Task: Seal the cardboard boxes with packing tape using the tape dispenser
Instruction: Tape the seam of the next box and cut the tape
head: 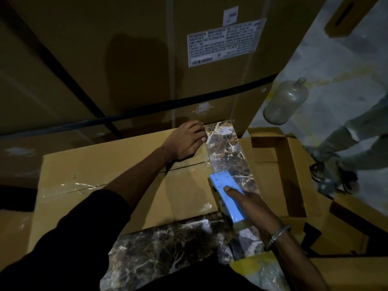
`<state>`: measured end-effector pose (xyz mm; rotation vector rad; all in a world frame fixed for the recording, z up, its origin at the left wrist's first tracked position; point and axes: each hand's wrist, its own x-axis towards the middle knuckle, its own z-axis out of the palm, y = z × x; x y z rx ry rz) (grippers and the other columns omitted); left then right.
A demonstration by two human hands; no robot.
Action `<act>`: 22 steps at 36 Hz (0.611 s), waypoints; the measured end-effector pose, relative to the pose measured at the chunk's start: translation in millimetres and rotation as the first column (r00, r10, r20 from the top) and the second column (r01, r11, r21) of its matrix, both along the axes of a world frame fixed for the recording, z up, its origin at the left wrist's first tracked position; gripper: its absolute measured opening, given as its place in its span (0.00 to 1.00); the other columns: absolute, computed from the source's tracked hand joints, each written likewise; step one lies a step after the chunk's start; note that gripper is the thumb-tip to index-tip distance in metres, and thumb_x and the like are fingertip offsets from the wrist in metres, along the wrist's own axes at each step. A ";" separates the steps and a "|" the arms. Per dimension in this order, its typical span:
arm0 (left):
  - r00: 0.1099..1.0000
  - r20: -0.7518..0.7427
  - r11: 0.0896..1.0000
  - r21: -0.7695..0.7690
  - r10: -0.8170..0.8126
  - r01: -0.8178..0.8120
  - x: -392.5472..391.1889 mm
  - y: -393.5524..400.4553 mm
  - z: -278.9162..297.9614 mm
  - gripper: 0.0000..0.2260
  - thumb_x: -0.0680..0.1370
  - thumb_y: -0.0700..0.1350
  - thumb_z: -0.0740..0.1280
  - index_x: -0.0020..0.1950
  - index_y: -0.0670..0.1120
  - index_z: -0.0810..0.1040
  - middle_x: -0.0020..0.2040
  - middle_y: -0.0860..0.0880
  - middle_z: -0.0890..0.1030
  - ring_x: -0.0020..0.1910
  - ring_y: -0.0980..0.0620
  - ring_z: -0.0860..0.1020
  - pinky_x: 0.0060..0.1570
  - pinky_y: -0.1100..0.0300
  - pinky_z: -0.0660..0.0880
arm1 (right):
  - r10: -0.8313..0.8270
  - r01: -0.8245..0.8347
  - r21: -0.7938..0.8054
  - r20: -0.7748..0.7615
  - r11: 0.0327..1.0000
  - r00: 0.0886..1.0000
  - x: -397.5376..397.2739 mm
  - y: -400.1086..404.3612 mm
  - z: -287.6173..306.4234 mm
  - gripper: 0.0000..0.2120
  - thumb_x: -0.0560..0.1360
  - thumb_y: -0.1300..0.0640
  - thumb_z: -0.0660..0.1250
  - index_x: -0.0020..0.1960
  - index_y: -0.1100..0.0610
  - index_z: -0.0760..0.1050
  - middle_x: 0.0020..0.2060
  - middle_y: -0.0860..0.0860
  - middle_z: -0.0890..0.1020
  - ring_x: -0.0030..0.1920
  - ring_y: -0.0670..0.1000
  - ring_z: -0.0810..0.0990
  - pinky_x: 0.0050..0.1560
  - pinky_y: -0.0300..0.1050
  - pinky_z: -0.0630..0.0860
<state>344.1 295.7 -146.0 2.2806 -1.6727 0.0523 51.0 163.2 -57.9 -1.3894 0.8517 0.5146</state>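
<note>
Right hand [249, 208] gripping tape dispenser [227, 196], beside box [126, 175]

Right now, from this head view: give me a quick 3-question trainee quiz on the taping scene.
1. True or false: the right hand grips the blue tape dispenser.
2. Where does the left hand rest? A) on the clear bottle B) on the far end of the cardboard box, beside the marble-patterned strip C) on the white label
3. Fill in: the seam on the box top is already covered with clear ____.

Key: 1 true; 2 B; 3 tape.
</note>
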 end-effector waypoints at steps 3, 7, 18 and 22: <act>1.000 0.000 0.999 0.017 0.028 -0.028 -2.1 0.8 2.1 0.17 0.89 0.53 0.55 0.63 0.47 0.81 0.66 0.46 0.79 0.72 0.43 0.71 0.73 0.45 0.67 | -0.042 0.043 -0.016 0.044 0.999 0.998 2.6 8.0 -0.1 0.25 0.68 0.32 0.74 0.58 0.45 0.85 0.48 0.64 0.84 0.49 0.59 0.84 0.55 0.64 0.81; 0.997 -0.027 0.997 0.042 0.068 -0.067 -14.9 0.7 4.5 0.18 0.87 0.57 0.57 0.63 0.50 0.82 0.67 0.47 0.79 0.76 0.43 0.69 0.77 0.39 0.62 | -0.071 0.074 -0.042 0.072 0.996 0.995 2.1 12.0 -4.4 0.42 0.50 0.19 0.75 0.50 0.50 0.87 0.52 0.69 0.81 0.45 0.65 0.82 0.55 0.67 0.79; 0.985 -0.157 0.997 -0.007 -0.071 0.071 -73.8 18.6 0.4 0.12 0.86 0.54 0.63 0.57 0.53 0.86 0.62 0.54 0.82 0.73 0.50 0.73 0.80 0.40 0.56 | -0.040 0.031 -0.142 -0.062 0.989 0.997 9.7 2.9 -7.2 0.30 0.72 0.35 0.74 0.45 0.64 0.80 0.36 0.61 0.73 0.36 0.58 0.74 0.41 0.53 0.71; 0.987 -0.143 0.998 -0.005 -0.070 0.070 -71.4 19.1 1.7 0.12 0.87 0.53 0.61 0.58 0.52 0.84 0.62 0.52 0.80 0.71 0.49 0.73 0.79 0.42 0.56 | -0.062 0.052 -0.102 -0.092 0.993 0.994 14.7 -0.6 -3.4 0.26 0.74 0.38 0.74 0.52 0.62 0.85 0.38 0.59 0.83 0.40 0.59 0.80 0.48 0.57 0.78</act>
